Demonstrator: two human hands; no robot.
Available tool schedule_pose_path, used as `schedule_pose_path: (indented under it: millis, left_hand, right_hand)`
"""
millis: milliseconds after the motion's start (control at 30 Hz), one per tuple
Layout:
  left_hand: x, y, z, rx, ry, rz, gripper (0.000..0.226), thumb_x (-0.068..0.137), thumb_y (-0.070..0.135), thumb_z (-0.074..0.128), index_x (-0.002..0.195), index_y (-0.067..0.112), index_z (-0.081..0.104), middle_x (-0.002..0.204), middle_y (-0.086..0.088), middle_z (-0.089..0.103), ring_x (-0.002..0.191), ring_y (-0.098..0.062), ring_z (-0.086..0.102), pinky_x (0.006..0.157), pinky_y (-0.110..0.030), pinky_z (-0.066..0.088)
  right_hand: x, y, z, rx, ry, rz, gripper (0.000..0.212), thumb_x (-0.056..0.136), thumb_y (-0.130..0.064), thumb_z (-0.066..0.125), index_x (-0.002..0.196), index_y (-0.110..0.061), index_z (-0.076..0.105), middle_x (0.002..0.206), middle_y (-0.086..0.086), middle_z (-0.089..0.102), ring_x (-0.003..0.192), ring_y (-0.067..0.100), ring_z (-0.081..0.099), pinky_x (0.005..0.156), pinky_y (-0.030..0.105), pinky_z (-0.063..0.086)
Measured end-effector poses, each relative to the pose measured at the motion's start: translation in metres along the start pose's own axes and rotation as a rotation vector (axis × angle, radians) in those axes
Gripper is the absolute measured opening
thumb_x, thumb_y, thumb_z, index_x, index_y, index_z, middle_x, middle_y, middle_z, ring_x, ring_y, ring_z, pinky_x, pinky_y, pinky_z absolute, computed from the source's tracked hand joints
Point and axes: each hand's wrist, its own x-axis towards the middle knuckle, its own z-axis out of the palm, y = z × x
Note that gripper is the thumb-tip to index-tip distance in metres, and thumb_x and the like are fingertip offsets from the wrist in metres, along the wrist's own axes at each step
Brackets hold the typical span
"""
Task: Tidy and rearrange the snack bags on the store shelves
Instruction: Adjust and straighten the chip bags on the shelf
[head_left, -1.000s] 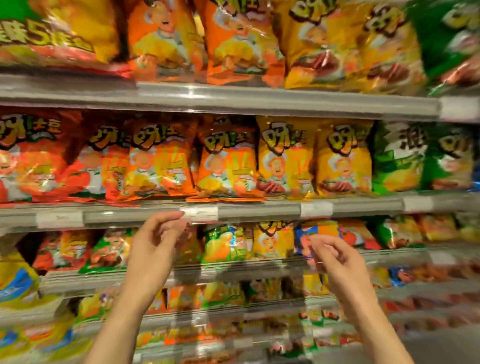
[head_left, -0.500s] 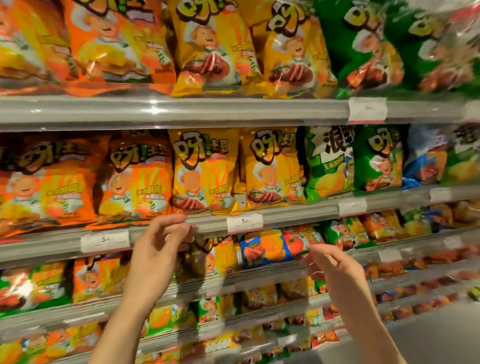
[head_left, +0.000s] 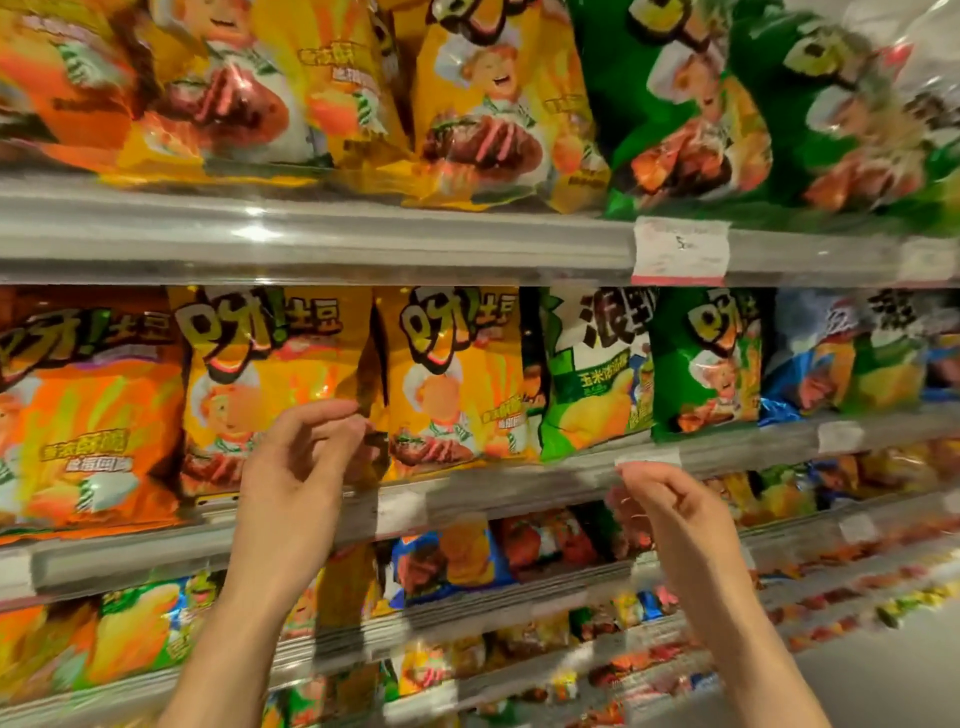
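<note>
Snack bags (head_left: 457, 379) are being kept upright in rows on stacked shelves (head_left: 311, 244). The left hand (head_left: 301, 467) is being held before the middle row, the right hand (head_left: 670, 514) lower, to its right.

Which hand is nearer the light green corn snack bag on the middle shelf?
Right. The right hand hangs just below the light green bag, under the shelf edge. The left hand is further left, at the yellow bags.

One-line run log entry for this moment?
left hand: at yellow snack bag, contact unclear | right hand: empty, by shelf rail
</note>
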Motion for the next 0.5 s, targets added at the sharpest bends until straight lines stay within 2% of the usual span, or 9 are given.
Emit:
schedule_pose_path:
  millis: [67,167,233,333,433,500]
  left_hand:
    - [-0.002,0.001,0.008,0.015,0.014,0.015,0.010,0.097,0.019,0.067,0.105,0.024,0.070,0.099,-0.003,0.077,0.092,-0.017,0.073,0.083,-0.028,0.055]
    - [-0.006,0.006,0.020,0.044,0.042,0.036,0.011,0.097,0.018,0.066,0.107,0.022,0.070,0.097,0.001,0.077,0.092,-0.014,0.074,0.079,-0.019,0.056]
    - [-0.009,0.008,0.030,0.063,0.075,0.046,0.012,0.097,0.017,0.066,0.107,0.021,0.070,0.097,0.006,0.077,0.090,-0.010,0.073,0.077,-0.016,0.054]
    - [-0.017,0.012,0.051,0.096,0.124,0.058,0.011,0.096,0.019,0.067,0.105,0.024,0.070,0.097,0.014,0.076,0.090,-0.002,0.071,0.077,-0.014,0.052]
    - [-0.030,0.012,0.081,0.095,0.164,0.057,0.010,0.096,0.021,0.067,0.105,0.026,0.071,0.099,0.012,0.077,0.094,-0.006,0.071,0.082,-0.024,0.053]
    - [-0.041,0.013,0.105,0.087,0.192,0.055,0.010,0.096,0.021,0.067,0.105,0.024,0.071,0.101,0.006,0.077,0.094,-0.008,0.072,0.083,-0.030,0.054]
  right_hand:
    - [0.014,0.007,-0.008,0.048,-0.020,0.011,0.017,0.095,-0.028,0.068,0.093,-0.012,0.076,0.089,0.012,0.075,0.085,0.033,0.068,0.078,0.040,0.053]
    - [0.031,0.013,-0.018,0.138,-0.037,-0.051,0.029,0.086,-0.039,0.074,0.085,-0.010,0.077,0.083,0.016,0.072,0.073,0.028,0.065,0.073,0.046,0.052]
    - [0.041,0.015,-0.027,0.108,-0.045,-0.100,0.021,0.093,-0.029,0.068,0.082,-0.015,0.078,0.080,0.016,0.073,0.067,0.032,0.063,0.074,0.049,0.052]
    - [0.061,0.019,-0.045,0.034,-0.071,-0.131,0.022,0.098,-0.020,0.063,0.081,-0.017,0.077,0.079,0.016,0.073,0.076,0.043,0.065,0.075,0.052,0.055]
    - [0.082,0.023,-0.069,-0.059,-0.126,-0.139,0.024,0.100,-0.022,0.062,0.080,-0.018,0.076,0.077,0.009,0.074,0.079,0.034,0.069,0.079,0.053,0.058]
    - [0.096,0.026,-0.088,-0.052,-0.149,-0.132,0.016,0.097,-0.022,0.063,0.090,-0.015,0.076,0.078,0.009,0.074,0.080,0.031,0.070,0.082,0.050,0.058]
